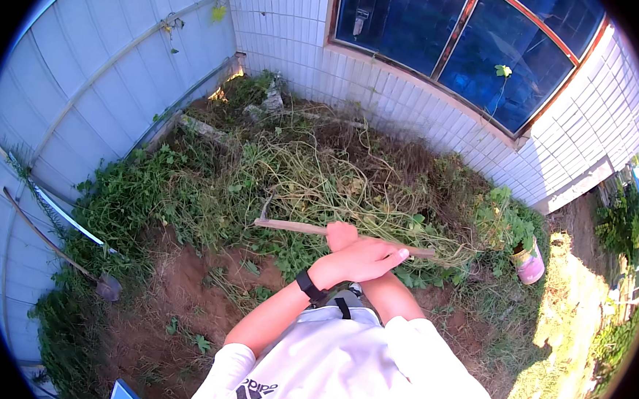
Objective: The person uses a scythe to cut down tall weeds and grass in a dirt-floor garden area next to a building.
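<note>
A sickle (288, 226) with a long wooden handle lies level in front of me. Its thin metal blade stands up at the left end. My forearms cross: the left one, with a black watch at the wrist, passes over the right. My right hand (341, 234) is closed round the middle of the handle. Farther right along the handle is my left hand (360, 259), closed with the thumb pointing right; its other fingers are partly hidden. Just beyond the handle lies a heap of tangled vines (328, 182), pale stems mixed with green leaves.
A shovel (108, 286) leans against the pale metal fence (85, 75) at left. Behind the vines stands a white tiled wall (286, 22) with a blue window (503, 61). A pink bucket (528, 265) sits at right beside leafy plants. Bare brown soil (182, 286) shows nearby.
</note>
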Tool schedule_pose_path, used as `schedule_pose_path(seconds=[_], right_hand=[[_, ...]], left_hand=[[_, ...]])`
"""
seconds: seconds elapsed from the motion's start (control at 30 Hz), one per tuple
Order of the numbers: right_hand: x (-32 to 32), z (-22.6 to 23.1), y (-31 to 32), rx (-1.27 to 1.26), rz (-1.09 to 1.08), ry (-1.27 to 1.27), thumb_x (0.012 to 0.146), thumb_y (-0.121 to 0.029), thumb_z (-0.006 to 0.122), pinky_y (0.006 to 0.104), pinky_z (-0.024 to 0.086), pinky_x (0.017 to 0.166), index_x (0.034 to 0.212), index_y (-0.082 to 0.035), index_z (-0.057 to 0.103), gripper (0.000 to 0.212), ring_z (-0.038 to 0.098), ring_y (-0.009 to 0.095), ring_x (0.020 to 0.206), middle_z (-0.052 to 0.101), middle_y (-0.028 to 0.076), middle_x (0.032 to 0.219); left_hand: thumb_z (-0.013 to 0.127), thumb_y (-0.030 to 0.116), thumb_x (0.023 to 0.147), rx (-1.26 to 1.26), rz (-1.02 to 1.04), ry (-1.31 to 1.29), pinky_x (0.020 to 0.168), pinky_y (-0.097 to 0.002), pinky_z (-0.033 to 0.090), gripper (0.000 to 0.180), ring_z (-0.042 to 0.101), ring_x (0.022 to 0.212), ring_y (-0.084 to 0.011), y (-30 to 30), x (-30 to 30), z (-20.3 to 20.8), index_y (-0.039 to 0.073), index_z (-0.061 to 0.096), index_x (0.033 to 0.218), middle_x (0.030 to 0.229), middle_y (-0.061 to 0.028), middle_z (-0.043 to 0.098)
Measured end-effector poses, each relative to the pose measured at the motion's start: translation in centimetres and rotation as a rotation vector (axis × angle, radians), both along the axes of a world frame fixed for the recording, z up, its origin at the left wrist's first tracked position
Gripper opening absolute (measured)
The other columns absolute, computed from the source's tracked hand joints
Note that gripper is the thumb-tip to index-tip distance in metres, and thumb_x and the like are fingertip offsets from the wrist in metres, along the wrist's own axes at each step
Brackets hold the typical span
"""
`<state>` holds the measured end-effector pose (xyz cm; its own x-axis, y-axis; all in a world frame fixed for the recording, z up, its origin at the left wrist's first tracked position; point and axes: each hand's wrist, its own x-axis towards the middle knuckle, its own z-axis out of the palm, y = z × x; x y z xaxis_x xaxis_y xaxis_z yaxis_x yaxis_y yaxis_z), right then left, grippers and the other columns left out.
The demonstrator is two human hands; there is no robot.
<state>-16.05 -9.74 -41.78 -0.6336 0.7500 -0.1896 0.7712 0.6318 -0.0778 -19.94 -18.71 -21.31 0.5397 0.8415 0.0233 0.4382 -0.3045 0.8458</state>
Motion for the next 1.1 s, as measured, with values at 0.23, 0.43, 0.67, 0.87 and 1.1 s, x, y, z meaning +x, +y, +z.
schedule_pose_path(seconds=[0.23,0.43,0.67,0.87,1.1], right_hand=[[1.3,-1.3,0.4,-0.23,-0.251,0.347,0.082,-0.03,0.06,0.0404,0.053,0.076,0.096,-0.003,0.065,0.031,0.065,0.035,0.087,0.067,0.02,0.088],[-0.2,3.5,2.0,-0.279,-0.349,0.71,0.079,-0.036,0.067,0.0424,0.048,0.062,0.08,0.002,0.062,0.039,0.06,0.036,0.062,0.062,0.018,0.066],[-2.9,8.9,5.0,-0.914,-0.515,1.379,0.094,-0.021,0.058,0.0226,0.041,0.048,0.088,-0.003,0.053,0.02,0.045,0.008,0.052,0.046,-0.002,0.066],[5.1,3.7,3.0,-1.074,-0.69,1.103,0.094,-0.033,0.057,0.0269,0.052,0.069,0.101,-0.003,0.057,0.03,0.061,0.013,0.078,0.061,0.004,0.089],[17.4,0.3,-8.9,-1.39,-0.811,0.674,0.091,-0.048,0.056,0.0318,0.048,0.085,0.113,-0.006,0.056,0.047,0.061,0.017,0.098,0.062,0.006,0.108]], left_hand=[[0.043,0.019,0.098,-0.211,0.675,-1.031,0.077,-0.0292,0.05,0.026,0.062,0.077,-0.0167,0.9,-4.5,-5.6,-0.003,0.056,0.099,0.087,-0.0109,0.064],[0.052,0.037,0.094,-0.604,0.76,-0.686,0.078,-0.0291,0.048,0.037,0.057,0.091,-0.0129,-3.8,-6.3,-16.0,0.004,0.053,0.112,0.103,-0.0075,0.061],[0.052,0.035,0.096,-0.755,0.723,-0.906,0.074,-0.0269,0.049,0.029,0.059,0.075,-0.0122,-5.1,-0.7,-17.7,0.006,0.052,0.095,0.084,-0.0011,0.057],[0.063,0.039,0.087,-0.585,0.833,-0.239,0.049,-0.0345,0.047,0.043,0.06,0.051,-0.0188,-8.1,-3.0,-19.9,-0.001,0.058,0.07,0.052,-0.0082,0.056],[0.064,0.032,0.082,-0.286,0.795,0.127,0.06,-0.0458,0.05,0.035,0.063,0.065,-0.0402,-12.1,-3.3,-21.3,-0.003,0.059,0.079,0.065,-0.0244,0.061]])
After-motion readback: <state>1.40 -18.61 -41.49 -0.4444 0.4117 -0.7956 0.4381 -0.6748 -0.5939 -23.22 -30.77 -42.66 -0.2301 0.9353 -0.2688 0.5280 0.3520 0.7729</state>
